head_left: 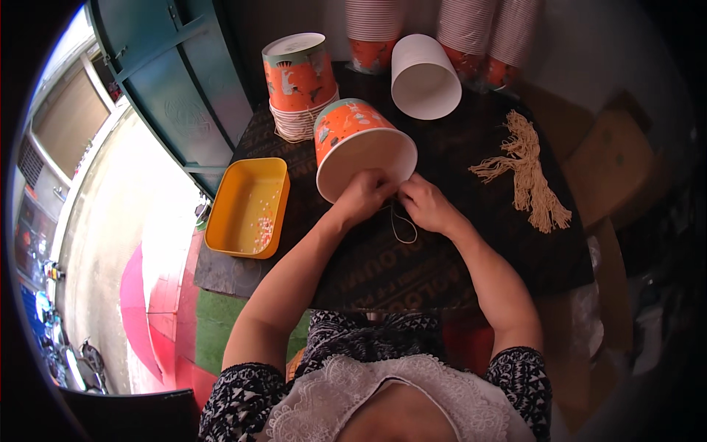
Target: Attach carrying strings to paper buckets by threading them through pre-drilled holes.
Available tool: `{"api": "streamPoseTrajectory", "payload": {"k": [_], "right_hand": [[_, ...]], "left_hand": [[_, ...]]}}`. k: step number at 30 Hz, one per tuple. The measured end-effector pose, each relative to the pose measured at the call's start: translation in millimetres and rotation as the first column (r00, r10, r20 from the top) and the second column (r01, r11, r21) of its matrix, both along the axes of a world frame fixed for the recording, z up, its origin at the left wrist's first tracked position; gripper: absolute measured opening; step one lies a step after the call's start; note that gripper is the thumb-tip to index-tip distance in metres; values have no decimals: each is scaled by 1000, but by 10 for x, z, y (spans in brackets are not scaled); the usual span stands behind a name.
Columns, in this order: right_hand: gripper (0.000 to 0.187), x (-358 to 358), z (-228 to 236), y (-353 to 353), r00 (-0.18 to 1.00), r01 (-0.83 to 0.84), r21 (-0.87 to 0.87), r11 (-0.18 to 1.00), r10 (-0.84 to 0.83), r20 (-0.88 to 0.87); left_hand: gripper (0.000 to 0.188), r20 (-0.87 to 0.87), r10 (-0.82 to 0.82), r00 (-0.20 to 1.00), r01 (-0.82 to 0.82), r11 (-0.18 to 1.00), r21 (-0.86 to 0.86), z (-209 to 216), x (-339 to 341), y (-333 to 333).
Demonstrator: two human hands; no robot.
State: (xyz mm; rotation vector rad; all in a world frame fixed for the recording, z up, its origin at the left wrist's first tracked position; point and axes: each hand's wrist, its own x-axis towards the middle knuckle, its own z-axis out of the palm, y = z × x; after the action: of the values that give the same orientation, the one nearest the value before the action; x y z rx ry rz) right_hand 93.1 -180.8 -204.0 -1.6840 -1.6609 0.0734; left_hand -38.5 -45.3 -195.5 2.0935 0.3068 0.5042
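Observation:
An orange paper bucket (346,121) with animal prints lies tilted on the dark table, its white-rimmed mouth facing me. My left hand (362,196) reaches into the mouth at the lower rim. Its fingers are curled closed, and what they pinch is hidden. Just outside the rim, on the right, my right hand (427,206) is closed in a pinch on a thin cord (414,234). The cord hangs in a loop below the two hands. My fingertips nearly meet at the bucket's edge.
A yellow tray (213,234) with small pale and red bits stands left. Stacked orange buckets (298,85) are behind it, a plain white bucket (426,77) at the back. A bundle of beige cords (526,173) lies right. Wrapped bucket stacks (374,26) line the wall.

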Motion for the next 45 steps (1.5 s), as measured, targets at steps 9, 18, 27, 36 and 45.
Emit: {"api": "streamPoseTrajectory", "payload": {"k": [9,18,27,36,45], "right_hand": [[5,21,-18,20,962,237,88,968,-221,-162],[27,-464,209,-101,934,329,-177,927,-293,202],[18,73,431,-230,551,666,116,737,-591,589],[10,-131,193,-81,937,345,-21,938,-343,71],[8,-224,88,-8,947,305,37,951,-308,96]], "left_hand": [[22,-139,50,989,-74,983,-170,144,-79,-26],[14,22,191,981,-185,970,-157,-3,-12,-78],[17,-46,211,976,-215,967,-133,92,-10,-108],[17,-60,204,977,-212,965,-156,74,-8,-93],[15,-23,138,990,-139,989,-57,31,-31,-81]]}}
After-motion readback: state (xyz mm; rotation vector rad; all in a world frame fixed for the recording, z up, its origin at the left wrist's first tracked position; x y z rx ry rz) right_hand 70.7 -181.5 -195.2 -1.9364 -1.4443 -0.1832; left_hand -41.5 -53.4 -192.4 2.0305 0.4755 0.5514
